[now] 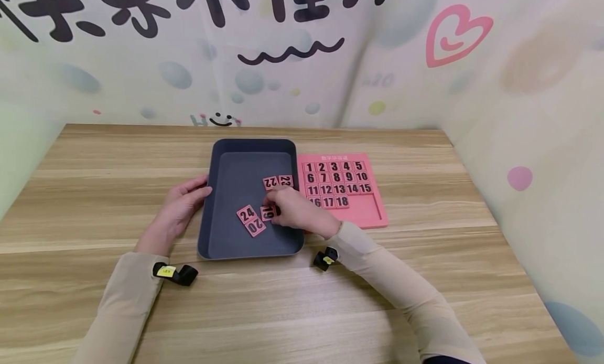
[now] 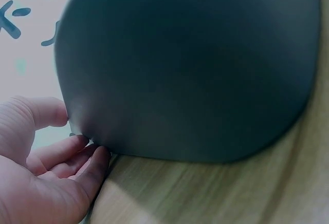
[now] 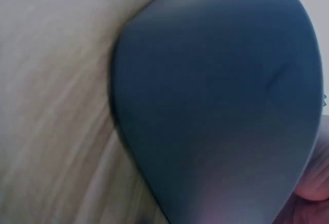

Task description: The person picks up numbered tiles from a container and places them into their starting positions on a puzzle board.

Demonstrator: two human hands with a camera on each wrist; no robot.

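Observation:
A dark grey-blue tray [image 1: 228,178] stands on the table with several pink number tiles inside it. My left hand [image 1: 175,213] holds its left side; in the left wrist view, the thumb [image 2: 51,112] meets the rim while the fingers bend against the lower edge. Inside the tray, my right hand [image 1: 302,211] pinches the tile 19 [image 1: 267,213], partly covering it. Tiles 24 [image 1: 246,214] and 20 [image 1: 255,226] lie left of that hand, 22 [image 1: 270,183] and 23 [image 1: 285,181] above it. The tray's outer wall [image 3: 216,80] hides most of the right hand in the right wrist view.
A pink puzzle board [image 1: 365,214] lies against the tray's right side, with number tiles 1 to 18 set in rows. My right forearm crosses its lower left corner. Behind the wooden table [image 1: 122,143] rises a printed wall [image 1: 292,91].

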